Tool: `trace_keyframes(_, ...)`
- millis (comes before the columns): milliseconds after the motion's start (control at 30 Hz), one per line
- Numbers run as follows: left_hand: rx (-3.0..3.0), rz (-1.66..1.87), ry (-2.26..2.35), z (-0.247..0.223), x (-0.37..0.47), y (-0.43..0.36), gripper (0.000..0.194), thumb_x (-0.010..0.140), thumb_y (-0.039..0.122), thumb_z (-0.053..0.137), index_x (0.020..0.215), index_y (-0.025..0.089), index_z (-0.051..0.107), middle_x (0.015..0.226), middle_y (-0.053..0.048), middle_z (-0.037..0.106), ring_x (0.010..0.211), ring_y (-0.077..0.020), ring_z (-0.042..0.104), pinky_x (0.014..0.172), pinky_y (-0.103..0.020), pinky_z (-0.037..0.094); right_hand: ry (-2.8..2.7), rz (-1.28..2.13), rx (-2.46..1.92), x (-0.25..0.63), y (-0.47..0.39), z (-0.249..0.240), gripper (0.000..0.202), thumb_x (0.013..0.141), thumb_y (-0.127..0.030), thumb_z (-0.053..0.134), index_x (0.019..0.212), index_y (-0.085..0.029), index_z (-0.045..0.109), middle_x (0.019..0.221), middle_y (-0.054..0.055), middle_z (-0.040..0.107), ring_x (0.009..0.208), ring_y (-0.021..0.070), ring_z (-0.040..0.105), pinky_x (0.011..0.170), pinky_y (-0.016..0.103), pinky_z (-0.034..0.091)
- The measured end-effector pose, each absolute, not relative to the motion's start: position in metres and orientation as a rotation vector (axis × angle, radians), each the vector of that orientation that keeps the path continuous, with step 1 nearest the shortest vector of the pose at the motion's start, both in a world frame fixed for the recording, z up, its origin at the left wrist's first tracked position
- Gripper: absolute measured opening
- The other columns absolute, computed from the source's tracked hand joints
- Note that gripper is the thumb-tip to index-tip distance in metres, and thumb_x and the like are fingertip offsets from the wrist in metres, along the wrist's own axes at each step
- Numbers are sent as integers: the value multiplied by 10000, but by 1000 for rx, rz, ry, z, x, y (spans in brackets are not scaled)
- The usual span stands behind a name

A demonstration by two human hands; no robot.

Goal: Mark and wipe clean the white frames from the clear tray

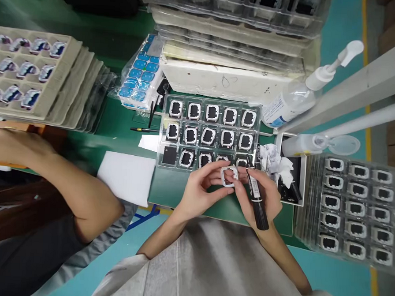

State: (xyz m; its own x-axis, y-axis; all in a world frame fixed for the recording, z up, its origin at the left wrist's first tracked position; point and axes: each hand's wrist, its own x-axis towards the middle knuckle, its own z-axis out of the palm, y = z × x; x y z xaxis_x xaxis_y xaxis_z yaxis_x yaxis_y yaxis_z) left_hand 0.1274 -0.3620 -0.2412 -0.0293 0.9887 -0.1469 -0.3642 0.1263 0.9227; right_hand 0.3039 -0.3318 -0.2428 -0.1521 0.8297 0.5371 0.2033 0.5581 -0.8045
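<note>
White plastic caught the eye first: a small square frame point(229, 176) pinched between both hands just above the near edge of the green bench point(125, 131). The left hand point(200, 190) had its thumb and forefinger closed on the frame's left side. The right hand point(259, 193) steadied the other side with its fingertips while a black marker pen point(256, 199) lay gripped along the palm, tip pointing up toward the frame. Directly behind the hands sat a clear tray point(209, 133) of similar frames with dark centres, one near-left pocket showing only a dark square. A second filled tray point(358, 205) lay off to the right, well apart, and a pump bottle point(296, 98) stood tilted beyond it. A crumpled wipe point(273, 158) rested just beside the right hand. Another person's arm point(60, 180) leaned on the bench far to the left.

To my eye, the handling would go best with the frame held by its edges only, kept level and close to the tray, and the pen tip brought in slowly so it touches nothing but the intended spot.
</note>
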Motion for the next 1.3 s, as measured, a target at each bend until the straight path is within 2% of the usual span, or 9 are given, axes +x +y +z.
trace_keyframes(300, 807, 1311, 1022, -237, 124, -362, 612, 777, 226, 1071, 1328, 194, 806, 1137, -93, 876, 999, -226, 876, 958, -312, 761, -1619, 773, -896, 305, -335, -240, 562, 957, -29, 824, 1459, -243, 685, 1305, 81, 783, 1103, 192, 816, 921, 298, 742)
trace_keyframes(500, 814, 1371, 940, -237, 124, -360, 568, 781, 146, 1060, 1299, 207, 836, 1090, -64, 884, 953, -181, 876, 912, -233, 752, -1601, 826, -902, 304, -338, -237, 591, 962, -24, 827, 1481, -274, 692, 1329, 66, 776, 1115, 182, 802, 946, 308, 728)
trace_keyframes(867, 809, 1381, 906, -237, 123, -359, 561, 781, 128, 1060, 1291, 215, 845, 1086, -58, 887, 942, -176, 878, 908, -218, 750, -1623, 807, -916, 305, -337, -235, 560, 974, -66, 838, 1469, -286, 696, 1298, 57, 787, 1072, 188, 804, 895, 325, 735)
trace_keyframes(1300, 1021, 1450, 985, -242, 124, -365, 616, 829, 67, 1008, 1381, 270, 822, 1163, -35, 885, 1042, -174, 877, 994, -225, 737, -1642, 793, -863, 307, -337, -243, 629, 976, -49, 820, 1529, -306, 666, 1338, 65, 773, 1096, 223, 816, 893, 388, 751)
